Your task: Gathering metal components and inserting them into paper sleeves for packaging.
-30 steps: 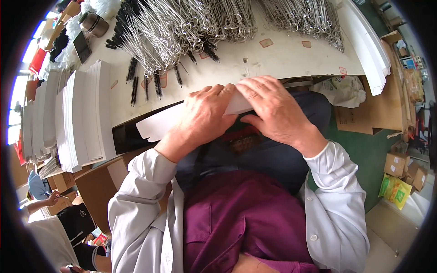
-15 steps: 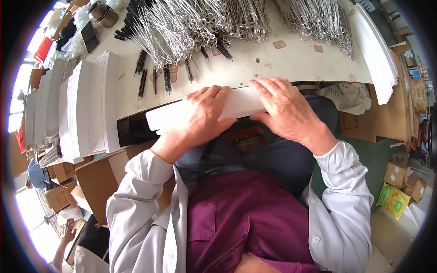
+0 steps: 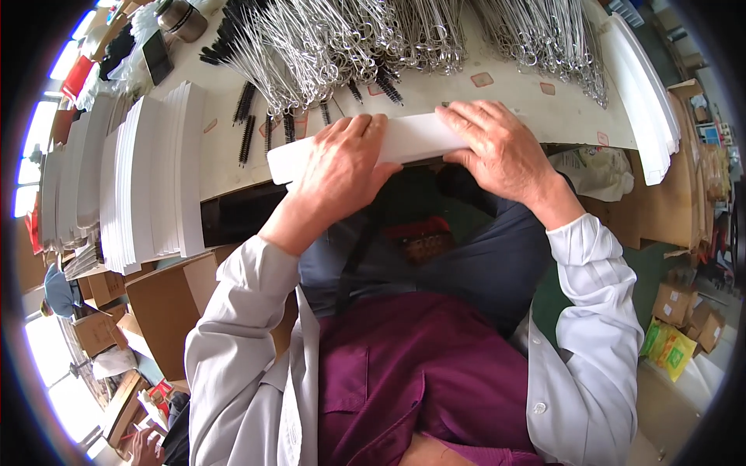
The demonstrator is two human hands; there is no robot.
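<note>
A long, narrow white cardboard box (image 3: 416,136) lies across the near edge of the table, its left end sticking out past my left hand. My left hand (image 3: 342,163) grips it left of its middle, fingers over the far side and thumb along the near side. Around its right end my right hand (image 3: 497,147) is closed in the same way. Beyond the box, a big heap of wire-handled brushes (image 3: 342,46) with looped ends and black bristles covers the back of the table. Several black bristle heads (image 3: 247,140) point toward me.
Stacks of flat white cartons (image 3: 151,171) stand at the left end of the table (image 3: 435,89); more white cartons (image 3: 645,93) lie at the right. A metal flask (image 3: 180,19) and a dark phone (image 3: 157,58) are at the back left. Cardboard boxes (image 3: 167,311) sit below.
Both my hands have moved the white box away from me, up over the table edge, and slightly right. At the lower left, another person's hand has moved lower.
</note>
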